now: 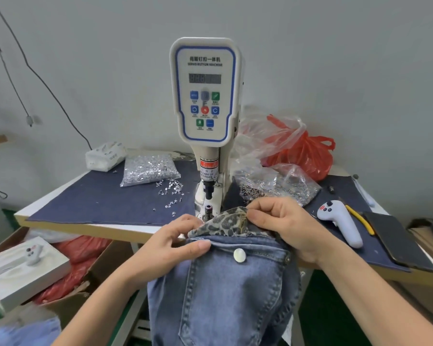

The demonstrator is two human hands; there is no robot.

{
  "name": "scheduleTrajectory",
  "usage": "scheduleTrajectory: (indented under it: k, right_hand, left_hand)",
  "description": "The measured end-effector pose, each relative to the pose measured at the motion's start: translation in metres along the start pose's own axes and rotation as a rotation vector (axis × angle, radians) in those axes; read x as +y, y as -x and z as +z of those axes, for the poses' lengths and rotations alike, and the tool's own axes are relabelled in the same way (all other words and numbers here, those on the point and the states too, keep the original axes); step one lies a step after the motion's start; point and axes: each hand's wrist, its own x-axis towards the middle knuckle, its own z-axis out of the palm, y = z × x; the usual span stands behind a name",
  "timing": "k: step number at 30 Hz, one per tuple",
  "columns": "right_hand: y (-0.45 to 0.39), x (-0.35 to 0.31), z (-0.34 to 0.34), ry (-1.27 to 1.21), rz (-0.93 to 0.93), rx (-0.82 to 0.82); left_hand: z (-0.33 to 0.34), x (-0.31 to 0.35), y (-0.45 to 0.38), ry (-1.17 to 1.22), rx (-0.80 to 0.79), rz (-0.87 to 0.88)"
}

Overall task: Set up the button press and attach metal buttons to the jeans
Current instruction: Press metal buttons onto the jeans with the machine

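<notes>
A white servo button press (pixel 205 96) stands at the middle of the table, its lower die (pixel 208 211) just beyond my fingers. Blue jeans (pixel 225 290) hang over the table's front edge, with a leopard-print lining (pixel 225 222) folded out at the waistband. One silver metal button (pixel 239 254) sits fixed on the denim below the waistband. My left hand (pixel 175 240) pinches the waistband's left edge. My right hand (pixel 283 226) pinches the lining at its right side, close to the die.
A clear bag of silver tacks (pixel 149 169) and loose tacks (pixel 171 193) lie left of the press. Bags of dark button parts (pixel 278 184) and a red plastic bag (pixel 303 153) sit right. A grey handheld controller (pixel 340 222), yellow pliers (pixel 360 219) and a dark phone (pixel 395 239) lie at right.
</notes>
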Motion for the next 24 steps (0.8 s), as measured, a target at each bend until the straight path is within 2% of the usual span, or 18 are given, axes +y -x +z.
scheduleTrajectory:
  k: [4, 7, 10, 14, 15, 17, 19, 20, 22, 24]
  right_hand:
    - [0.004, 0.0, 0.0, -0.058, -0.016, -0.059]
    - [0.003, -0.005, 0.0, 0.022, -0.048, -0.057]
    - [0.0, -0.003, -0.001, 0.067, -0.054, -0.025]
    - [-0.003, 0.004, -0.002, 0.091, 0.02, 0.0]
    - [-0.004, 0.006, -0.003, 0.147, 0.042, 0.001]
    - [-0.003, 0.01, -0.003, 0.458, -0.002, 0.065]
    - [0.0, 0.01, 0.003, 0.744, -0.247, 0.202]
    - [0.003, 0.009, 0.008, 0.753, -0.367, 0.207]
    - [0.01, 0.006, 0.017, 0.748, -0.448, 0.096]
    - [0.012, 0.009, 0.021, 0.91, -0.423, 0.026]
  left_hand:
    - [0.004, 0.003, 0.003, 0.089, -0.003, 0.027]
    - [0.011, 0.005, -0.001, 0.058, 0.113, 0.076]
    - [0.018, 0.005, -0.004, 0.151, 0.266, 0.131]
    - [0.02, 0.007, -0.005, 0.238, 0.318, 0.1]
    - [0.02, 0.007, -0.006, 0.237, 0.322, 0.082]
    - [0.02, 0.008, -0.007, 0.228, 0.334, 0.059]
    - [0.022, 0.008, -0.008, 0.272, 0.352, 0.044]
    - [0.023, 0.008, -0.009, 0.301, 0.358, 0.035]
    - [0.025, 0.009, -0.01, 0.296, 0.347, 0.038]
    - [0.026, 0.011, -0.011, 0.248, 0.322, 0.035]
